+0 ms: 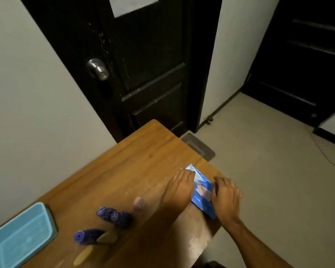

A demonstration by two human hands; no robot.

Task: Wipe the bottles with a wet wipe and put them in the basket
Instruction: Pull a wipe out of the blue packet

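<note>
A blue pack of wet wipes [200, 192] lies near the right edge of the wooden table [124, 171]. My left hand [179, 187] rests on its left side with the fingers laid over the far end. My right hand [225, 196] grips the pack's right edge with curled fingers. Several small bottles lie on the table to the left: two with purple caps [115, 216], one purple [87, 236], a pale pink one [139, 203] and two yellowish ones [85, 255]. The light-blue basket [17, 240] sits at the bottom left.
The table's right edge drops to a beige tiled floor. A dark door with a metal knob [98, 69] stands behind the table's far end, with a grey mat [198, 146] at its foot. A second dark door is at the far right.
</note>
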